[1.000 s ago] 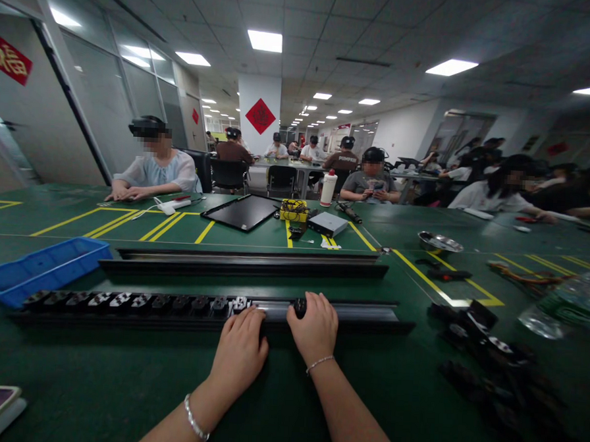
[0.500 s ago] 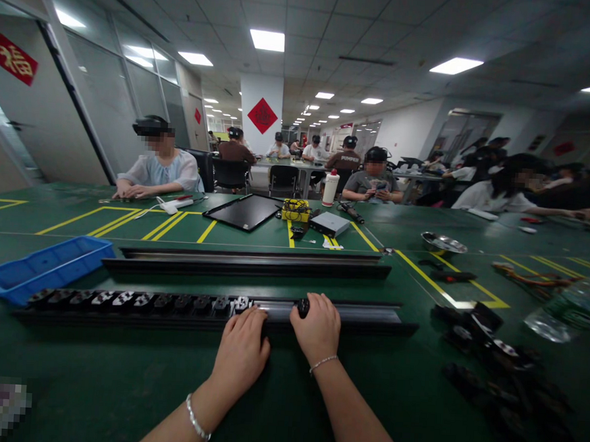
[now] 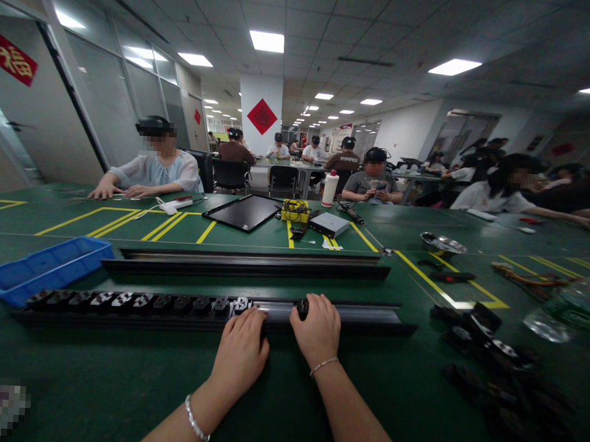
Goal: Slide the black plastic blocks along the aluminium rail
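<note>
A long black channel rail (image 3: 368,325) lies across the table before me. Its left part holds a row of several small black and silver blocks (image 3: 162,302). My left hand (image 3: 243,343) is closed over the rail's near wall, its fingertips beside the rightmost, whitish block (image 3: 242,304); the fingertips are partly hidden. To the right, my right hand (image 3: 318,328) is closed around a small black part (image 3: 303,307) at the rail, and most of that part is hidden by the fingers. Bare silvery channel floor shows between the hands.
Behind lies a second black rail (image 3: 248,266). A blue bin (image 3: 45,267) stands left; a pile of black parts (image 3: 495,363), a plastic bottle (image 3: 572,311) and a metal bowl (image 3: 442,242) are right. A black panel (image 3: 246,212) lies farther back. People sit across the table.
My hands, the rail and its blocks have not visibly moved. Across the table at the left, a person's hands have shifted outward to the left.
</note>
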`<state>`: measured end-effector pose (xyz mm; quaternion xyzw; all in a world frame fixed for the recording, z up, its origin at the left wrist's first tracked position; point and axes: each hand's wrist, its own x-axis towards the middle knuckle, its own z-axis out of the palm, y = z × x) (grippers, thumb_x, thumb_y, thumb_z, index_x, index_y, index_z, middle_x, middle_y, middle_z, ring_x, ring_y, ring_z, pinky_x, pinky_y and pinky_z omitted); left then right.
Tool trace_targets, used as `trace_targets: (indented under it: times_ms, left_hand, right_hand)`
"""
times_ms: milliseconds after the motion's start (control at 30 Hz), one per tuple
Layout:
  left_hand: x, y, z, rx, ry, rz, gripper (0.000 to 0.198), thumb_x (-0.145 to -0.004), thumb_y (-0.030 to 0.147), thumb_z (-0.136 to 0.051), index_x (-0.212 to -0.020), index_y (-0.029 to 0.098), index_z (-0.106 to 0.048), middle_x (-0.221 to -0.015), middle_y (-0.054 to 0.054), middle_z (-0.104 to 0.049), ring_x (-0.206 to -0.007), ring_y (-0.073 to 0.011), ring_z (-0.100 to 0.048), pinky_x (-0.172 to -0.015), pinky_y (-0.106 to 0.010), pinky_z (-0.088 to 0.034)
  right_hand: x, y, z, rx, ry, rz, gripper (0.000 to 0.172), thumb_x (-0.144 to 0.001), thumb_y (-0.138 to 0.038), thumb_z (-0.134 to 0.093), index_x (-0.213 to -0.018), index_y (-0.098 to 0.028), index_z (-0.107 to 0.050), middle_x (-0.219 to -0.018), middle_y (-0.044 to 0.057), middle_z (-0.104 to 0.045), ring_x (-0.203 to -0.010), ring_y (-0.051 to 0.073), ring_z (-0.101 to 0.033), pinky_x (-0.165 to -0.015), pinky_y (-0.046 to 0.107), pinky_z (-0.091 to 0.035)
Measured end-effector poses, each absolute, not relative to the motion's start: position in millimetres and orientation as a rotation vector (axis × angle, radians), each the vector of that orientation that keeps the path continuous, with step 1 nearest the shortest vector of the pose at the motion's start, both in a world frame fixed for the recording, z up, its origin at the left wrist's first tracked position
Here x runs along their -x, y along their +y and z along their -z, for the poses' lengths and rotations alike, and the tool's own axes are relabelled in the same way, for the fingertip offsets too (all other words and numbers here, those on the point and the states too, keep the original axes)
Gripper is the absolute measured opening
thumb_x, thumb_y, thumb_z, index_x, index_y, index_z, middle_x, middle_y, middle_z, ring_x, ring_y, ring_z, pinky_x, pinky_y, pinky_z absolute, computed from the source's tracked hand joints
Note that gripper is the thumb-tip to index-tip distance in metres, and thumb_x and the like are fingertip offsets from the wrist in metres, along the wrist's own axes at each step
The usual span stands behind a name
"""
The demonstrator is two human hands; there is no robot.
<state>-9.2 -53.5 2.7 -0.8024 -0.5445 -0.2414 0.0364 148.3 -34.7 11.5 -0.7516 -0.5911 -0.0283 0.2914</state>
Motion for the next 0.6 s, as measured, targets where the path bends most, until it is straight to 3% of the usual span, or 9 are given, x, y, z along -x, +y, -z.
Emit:
trace_targets:
  times_ms: [600]
  left_hand:
    - [9.4, -53.7, -2.8, 2.467, -1.692, 0.727, 0.038, -0.078, 0.015, -0.044, -0.115, 0.017, -0.053, -0.119, -0.010, -0.061, -0.117, -0.0237, -0.050, -0.099, -0.043, -0.036]
  right_hand:
    - [-146.8, -33.9, -4.1, 2.027, -1.513, 0.163, 0.052, -0.077, -0.037, -0.047, -0.120, -0.008, -0.055, -0.123, 0.015, -0.057, -0.124, 0.028, -0.039, -0.107, 0.043, -0.013]
